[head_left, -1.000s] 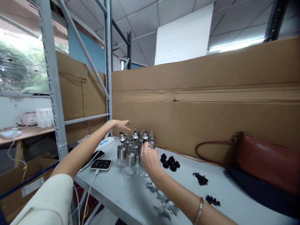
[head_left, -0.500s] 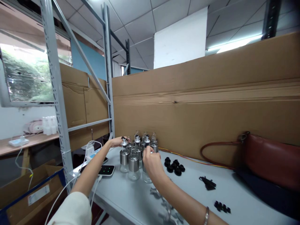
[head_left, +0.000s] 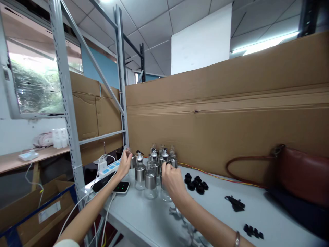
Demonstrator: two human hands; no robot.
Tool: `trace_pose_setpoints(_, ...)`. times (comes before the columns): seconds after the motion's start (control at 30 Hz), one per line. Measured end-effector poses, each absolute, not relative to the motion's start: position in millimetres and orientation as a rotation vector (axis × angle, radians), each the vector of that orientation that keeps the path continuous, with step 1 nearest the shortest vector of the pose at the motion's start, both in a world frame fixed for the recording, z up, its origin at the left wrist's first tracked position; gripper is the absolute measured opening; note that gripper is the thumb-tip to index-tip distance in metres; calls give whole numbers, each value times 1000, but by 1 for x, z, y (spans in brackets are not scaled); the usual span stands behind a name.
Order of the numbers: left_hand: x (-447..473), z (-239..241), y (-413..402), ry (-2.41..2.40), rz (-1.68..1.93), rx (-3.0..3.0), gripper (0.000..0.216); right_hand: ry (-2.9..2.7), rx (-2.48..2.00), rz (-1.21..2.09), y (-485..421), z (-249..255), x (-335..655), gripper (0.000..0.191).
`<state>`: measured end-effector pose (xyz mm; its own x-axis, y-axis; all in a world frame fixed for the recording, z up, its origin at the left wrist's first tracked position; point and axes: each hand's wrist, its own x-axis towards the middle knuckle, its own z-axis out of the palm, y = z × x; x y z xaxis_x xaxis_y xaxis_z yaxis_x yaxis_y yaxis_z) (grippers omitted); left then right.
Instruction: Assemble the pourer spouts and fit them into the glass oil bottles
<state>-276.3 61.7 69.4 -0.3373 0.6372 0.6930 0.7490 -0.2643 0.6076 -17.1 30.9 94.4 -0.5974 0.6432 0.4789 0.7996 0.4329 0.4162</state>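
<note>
Left hand (head_left: 125, 164) closed round small bottle (head_left: 131, 160), lifted just left of bottle cluster (head_left: 154, 169) on table (head_left: 144, 216). Right hand (head_left: 172, 178) pinches cap of front-right bottle in cluster. Step, judged: pulling bottles out. Next move calls for steady lift clear of neighbours.

Daylight from window (head_left: 36, 85) overexposed, left. Ceiling strip light (head_left: 264, 44) glares upper right. Wide-angle bowing at edges; metal parts (head_left: 185, 226) at bottom blurred. Surface (head_left: 218, 219) evenly lit, soft shadows.

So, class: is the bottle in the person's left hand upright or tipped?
Tipped: the bottle held in the left hand leans off vertical, lifted beside the standing bottles.
</note>
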Motion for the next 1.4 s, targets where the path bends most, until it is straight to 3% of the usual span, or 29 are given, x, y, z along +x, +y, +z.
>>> trace_pose_setpoints(0.17, -269, 89, 21, -1667, -1599, -1741, 27, -2416, -1286, -894, 33, 92, -19, 34)
trace_pose_setpoints(0.33, -247, 67, 5, -1669, -1473, -1926, 27, -2371, -1210, -879, 34, 85, -22, 40)
trace_pose_setpoints(0.6, -242, 40, 30, -1798, -1601, -1990, 23, -2382, -1213, -751, 40, 85, -19, 47)
trace_pose_setpoints(0.8, -248, 32, 50, -1827, -1584, -2052, 35, -2391, -1207, -718, 45, 84, -16, 64)
trace_pose_setpoints(0.93, -249, 34, 55, -1885, -1553, -2137, 41, -2392, -1082, -588, 49, 84, -10, 59)
trace_pose_setpoints(1.13, -236, 51, 61, -1941, -1552, -2179, 52, -2311, -883, -272, 58, 80, 4, 57)
trace_pose_setpoints(1.27, -227, 78, 68, -1816, -1633, -2083, 53, -2308, -820, -248, 62, 81, 11, 58)
trace_pose_setpoints(1.4, -209, 116, 69, -1559, -1214, -2167, 47, -2341, -826, -270, 68, 83, 13, 56)
